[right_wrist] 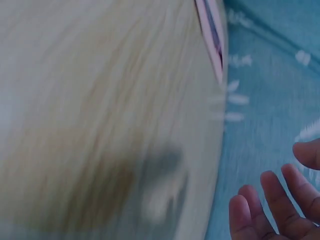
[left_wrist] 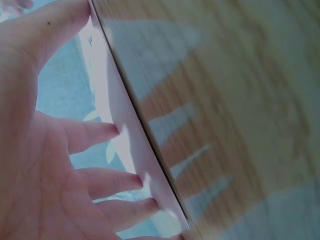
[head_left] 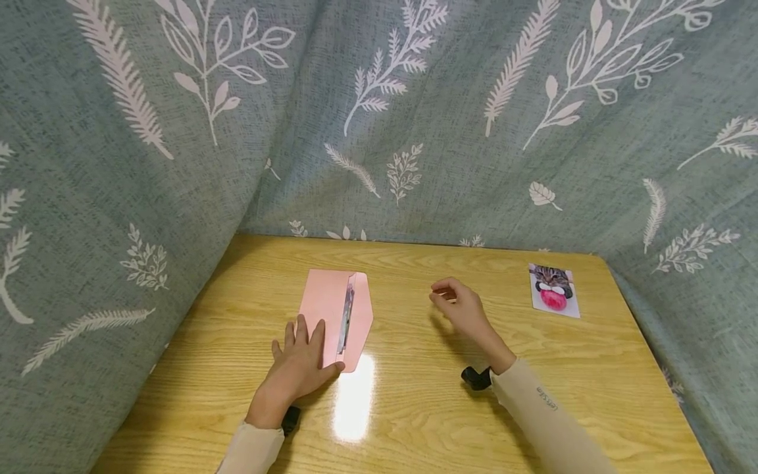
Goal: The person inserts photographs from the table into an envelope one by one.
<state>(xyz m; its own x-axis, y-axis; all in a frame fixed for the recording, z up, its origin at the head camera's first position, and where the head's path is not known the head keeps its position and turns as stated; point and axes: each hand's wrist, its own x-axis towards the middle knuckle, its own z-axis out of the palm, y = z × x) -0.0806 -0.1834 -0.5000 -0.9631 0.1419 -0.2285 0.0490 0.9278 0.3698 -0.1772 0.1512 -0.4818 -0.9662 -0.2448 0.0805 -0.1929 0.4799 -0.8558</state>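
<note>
A pink envelope (head_left: 322, 293) lies on the wooden table, its pointed flap folded out to the right. Through the slit beside the flap shows the edge of a colourful picture card (head_left: 346, 319). My left hand (head_left: 299, 368) rests on the envelope's lower part with fingers spread and thumb near the flap. In the left wrist view, fingertips (left_wrist: 110, 131) touch the pink paper. Bent loosely and holding nothing, my right hand (head_left: 468, 316) hovers above the table, between the envelope and a cat photo (head_left: 553, 289). The right wrist view shows its fingers (right_wrist: 280, 200) apart.
The cat photo lies flat near the table's right edge. A green curtain (head_left: 450, 164) with white leaf prints hangs behind the table (head_left: 414, 408) and along both sides. Each wrist carries a small black camera, the right one (head_left: 476, 378) hanging below the sleeve.
</note>
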